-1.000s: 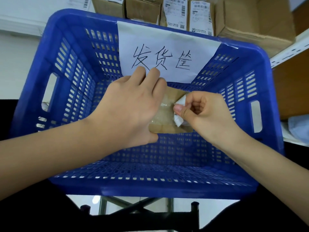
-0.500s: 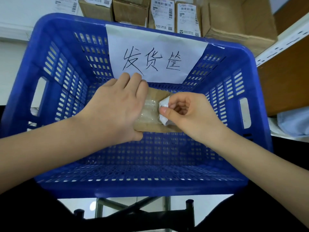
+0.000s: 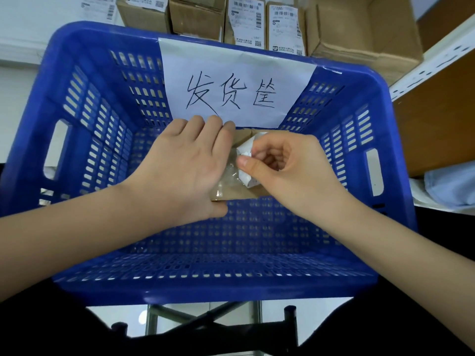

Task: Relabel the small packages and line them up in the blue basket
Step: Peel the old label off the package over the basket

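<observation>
reading "发货筐", basket (image 3: pixel 84 104) sign (image 3: pixel 236 83)

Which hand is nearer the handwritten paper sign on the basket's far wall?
Left. The left hand rests on the small package with its fingertips right at the paper sign's lower edge. The right hand pinches a white label lower down, clear of the sign.
</observation>
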Demonstrator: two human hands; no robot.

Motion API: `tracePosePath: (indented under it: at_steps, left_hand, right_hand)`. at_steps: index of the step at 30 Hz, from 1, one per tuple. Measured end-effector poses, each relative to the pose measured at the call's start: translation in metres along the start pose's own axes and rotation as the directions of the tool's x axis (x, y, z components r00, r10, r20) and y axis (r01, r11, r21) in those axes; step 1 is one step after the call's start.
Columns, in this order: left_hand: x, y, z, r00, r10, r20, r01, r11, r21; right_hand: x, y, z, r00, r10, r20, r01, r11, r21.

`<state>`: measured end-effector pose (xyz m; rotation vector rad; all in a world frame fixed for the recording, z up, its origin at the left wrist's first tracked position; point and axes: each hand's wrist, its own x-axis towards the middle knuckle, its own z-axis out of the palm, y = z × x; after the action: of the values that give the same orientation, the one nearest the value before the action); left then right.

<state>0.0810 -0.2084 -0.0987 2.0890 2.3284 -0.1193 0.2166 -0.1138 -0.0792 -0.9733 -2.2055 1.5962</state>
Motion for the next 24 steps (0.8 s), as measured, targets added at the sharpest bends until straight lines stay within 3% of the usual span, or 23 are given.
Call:
tracePosePath:
  at_steps: [10,24]
  left_hand:
    - [0.002,0.000,-0.001,0.985,0.073,-0.155,-0.087,0.993,-0.085]
    - [0.003,0.000,-0.002,0.977,0.140,-0.160,-0.151,0.987,-0.060]
  right_hand:
    - [-0.007,-0.007,-0.016,0.995,0.094,0.041,-0.094,0.996,0.001]
    - [-0.010,-0.007,-0.030,0.969,0.234,0.076,-0.235,0.972,0.003]
